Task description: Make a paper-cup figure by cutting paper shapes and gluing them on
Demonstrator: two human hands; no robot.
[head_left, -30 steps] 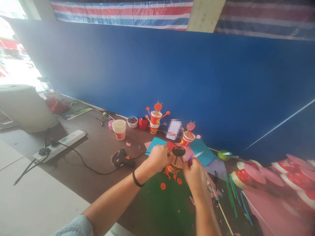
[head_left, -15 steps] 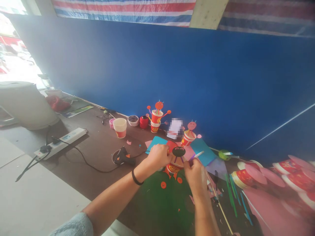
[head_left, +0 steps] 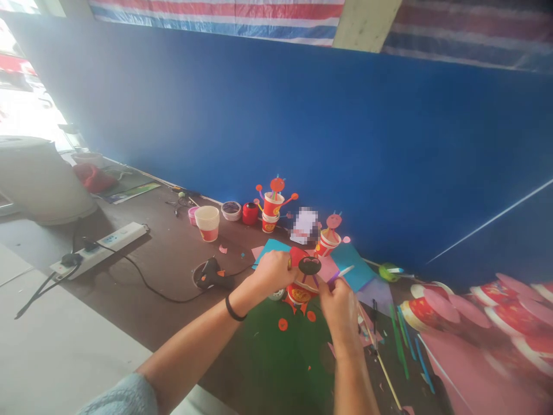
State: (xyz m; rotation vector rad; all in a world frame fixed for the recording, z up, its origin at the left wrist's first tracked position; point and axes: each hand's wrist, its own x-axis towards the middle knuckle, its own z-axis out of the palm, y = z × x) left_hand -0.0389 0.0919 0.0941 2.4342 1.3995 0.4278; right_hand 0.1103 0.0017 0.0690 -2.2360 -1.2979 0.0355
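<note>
Before me stands a red and white paper cup [head_left: 299,295] made into a figure, with orange paper feet on the green mat [head_left: 276,369]. A black oval paper head [head_left: 310,265] rises above its rim on dark strips. My left hand [head_left: 276,271] is closed at the cup's left rim, fingertips partly hidden. At the right rim my right hand [head_left: 338,302] is closed in a pinch; a purple strip [head_left: 333,279] sticks up beside it. Two orange paper discs [head_left: 282,324] lie on the mat in front of the cup.
A glue gun [head_left: 211,274] lies left on its cord, near a power strip [head_left: 101,248]. Stacked paper cups [head_left: 207,223] and finished cup figures [head_left: 273,204] stand toward the blue wall [head_left: 302,127]. Pink paper, green and blue strips [head_left: 400,343] and more cups [head_left: 427,305] occupy the right.
The whole view has shifted slightly, so things sit a little further left. Both hands keep their places at the cup's sides; nothing else visibly differs.
</note>
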